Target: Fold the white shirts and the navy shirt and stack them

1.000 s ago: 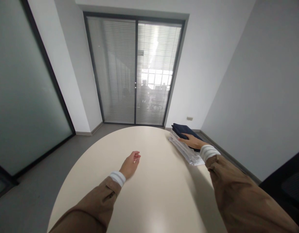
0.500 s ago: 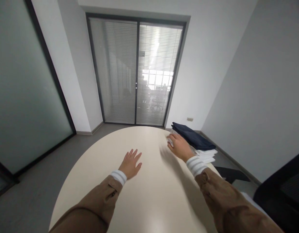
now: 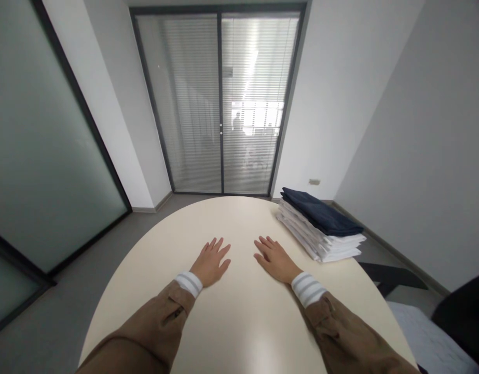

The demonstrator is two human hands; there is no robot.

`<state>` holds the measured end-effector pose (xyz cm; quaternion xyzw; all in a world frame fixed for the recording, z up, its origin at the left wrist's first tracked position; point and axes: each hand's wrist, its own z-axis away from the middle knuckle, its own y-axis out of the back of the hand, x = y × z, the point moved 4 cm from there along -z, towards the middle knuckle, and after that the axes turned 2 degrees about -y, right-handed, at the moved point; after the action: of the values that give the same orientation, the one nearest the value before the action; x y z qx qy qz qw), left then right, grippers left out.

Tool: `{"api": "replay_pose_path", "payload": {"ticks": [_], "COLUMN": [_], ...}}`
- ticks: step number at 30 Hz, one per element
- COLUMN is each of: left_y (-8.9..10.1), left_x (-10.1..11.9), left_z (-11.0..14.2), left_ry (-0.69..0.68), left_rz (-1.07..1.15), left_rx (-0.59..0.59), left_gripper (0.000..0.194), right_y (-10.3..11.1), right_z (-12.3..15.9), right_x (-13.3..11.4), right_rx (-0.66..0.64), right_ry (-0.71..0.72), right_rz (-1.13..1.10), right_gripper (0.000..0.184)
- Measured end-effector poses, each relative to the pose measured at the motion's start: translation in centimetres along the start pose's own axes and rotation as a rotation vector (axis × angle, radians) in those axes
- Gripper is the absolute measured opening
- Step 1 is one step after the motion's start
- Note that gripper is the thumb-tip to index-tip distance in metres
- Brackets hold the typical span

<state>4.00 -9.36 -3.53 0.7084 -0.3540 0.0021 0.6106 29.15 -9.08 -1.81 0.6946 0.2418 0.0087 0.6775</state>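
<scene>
My left hand and right hand: flat, fingers spread, empty, on round table; folded clothes stack near right hand, overhanging rim; a careless nudge could topple it.

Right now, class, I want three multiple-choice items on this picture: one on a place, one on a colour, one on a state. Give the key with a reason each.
1. Where does the stack of folded cloths lie on the table?
A. by its right edge
B. by its left edge
C. in the middle

2. What colour is the top cloth of the stack?
A. red
B. dark blue
C. yellow

3. How are the left hand and the right hand?
A. both clenched on cloth
B. one raised in the air
C. both open, flat on the table

Key: 1 A, the stack sits beyond the right hand at the rim. 2 B, dark blue over white layers. 3 C, fingers spread, palms down, nothing held.
</scene>
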Motion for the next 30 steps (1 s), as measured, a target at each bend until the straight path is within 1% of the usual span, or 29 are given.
{"api": "replay_pose_path", "payload": {"ticks": [3, 10, 19, 25, 30], "left_y": [-0.1, -0.2, 0.5, 0.7, 0.7], "left_x": [0.2, 0.3, 1.5, 1.7, 1.6], "left_z": [-0.1, -0.1, -0.1, 0.0, 0.0], "left_ry": [0.005, 0.012, 0.017, 0.013, 0.008], "left_rz": [-0.031, -0.041, -0.207, -0.266, -0.273], "left_rx": [-0.021, -0.028, -0.114, -0.133, -0.128], "left_gripper": [0.051, 0.051, 0.055, 0.055, 0.055], "right_y": [0.2, 0.0, 0.3, 0.3, 0.2], "right_z": [0.0, 0.1, 0.3, 0.3, 0.3], "right_x": [-0.1, 0.1, -0.1, -0.2, -0.2], "right_rx": [-0.006, -0.009, -0.015, -0.016, -0.018], "right_ry": [0.003, 0.004, -0.011, -0.016, -0.02], "right_rz": [-0.002, -0.003, 0.002, -0.005, -0.007], "right_gripper": [0.062, 0.061, 0.062, 0.061, 0.061]}}
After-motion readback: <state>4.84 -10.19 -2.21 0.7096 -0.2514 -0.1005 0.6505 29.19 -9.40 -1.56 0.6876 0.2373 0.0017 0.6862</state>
